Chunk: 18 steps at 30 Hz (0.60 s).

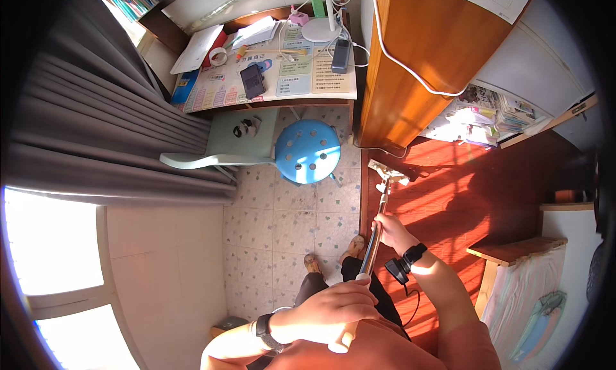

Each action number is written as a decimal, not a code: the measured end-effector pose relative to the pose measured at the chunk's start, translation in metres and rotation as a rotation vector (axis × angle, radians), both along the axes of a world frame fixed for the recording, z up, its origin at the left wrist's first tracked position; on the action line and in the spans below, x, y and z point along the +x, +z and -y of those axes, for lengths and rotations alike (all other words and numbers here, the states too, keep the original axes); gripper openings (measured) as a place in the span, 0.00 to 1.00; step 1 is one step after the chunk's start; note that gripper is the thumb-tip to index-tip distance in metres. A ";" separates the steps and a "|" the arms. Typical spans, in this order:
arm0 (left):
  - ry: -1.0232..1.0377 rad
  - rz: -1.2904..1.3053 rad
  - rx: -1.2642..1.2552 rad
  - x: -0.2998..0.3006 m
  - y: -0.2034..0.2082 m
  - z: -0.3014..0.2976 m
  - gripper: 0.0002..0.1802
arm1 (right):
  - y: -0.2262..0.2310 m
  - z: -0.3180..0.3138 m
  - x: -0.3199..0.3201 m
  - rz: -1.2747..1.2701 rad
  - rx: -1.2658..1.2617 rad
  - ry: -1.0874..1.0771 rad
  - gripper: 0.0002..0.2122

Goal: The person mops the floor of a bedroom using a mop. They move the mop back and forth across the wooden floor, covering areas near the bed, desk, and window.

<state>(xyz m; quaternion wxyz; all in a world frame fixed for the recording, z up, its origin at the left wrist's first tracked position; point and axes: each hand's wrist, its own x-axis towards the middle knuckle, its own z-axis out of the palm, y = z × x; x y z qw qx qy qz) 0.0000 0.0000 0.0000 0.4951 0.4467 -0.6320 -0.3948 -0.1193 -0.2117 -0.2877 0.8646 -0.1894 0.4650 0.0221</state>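
A long-handled mop (370, 258) runs from my waist down to the floor ahead, its metal pole tilted. My left hand (340, 304) is wrapped over the pale grip near the top end. Further down the pole, my right hand (393, 234) closes round the metal tube. The pale, narrow mop head (385, 171) rests on the reddish wooden floor (427, 200), close to the foot of an orange-brown wooden cabinet (410, 81). Both wrists wear dark bands, and a small black device with a cable hangs at the right one.
A blue round stool (308, 151) and a pale green chair (240, 136) stand by a desk (224, 99) holding a phone and papers. A white cable (414, 78) hangs along the cabinet. Stacked papers (507, 117) fill a low shelf. Grey curtains (109, 113) hang at left.
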 end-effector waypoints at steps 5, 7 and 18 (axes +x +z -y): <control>0.156 -0.167 0.169 -0.016 -0.049 -0.049 0.20 | -0.015 -0.032 0.025 -0.367 -0.230 0.247 0.07; 0.236 -0.159 0.108 -0.020 -0.070 -0.079 0.19 | -0.026 -0.055 0.026 -0.368 -0.387 0.358 0.11; 0.408 -0.258 0.145 -0.027 -0.100 -0.375 0.14 | -0.068 -0.324 0.008 -0.234 -0.222 0.509 0.17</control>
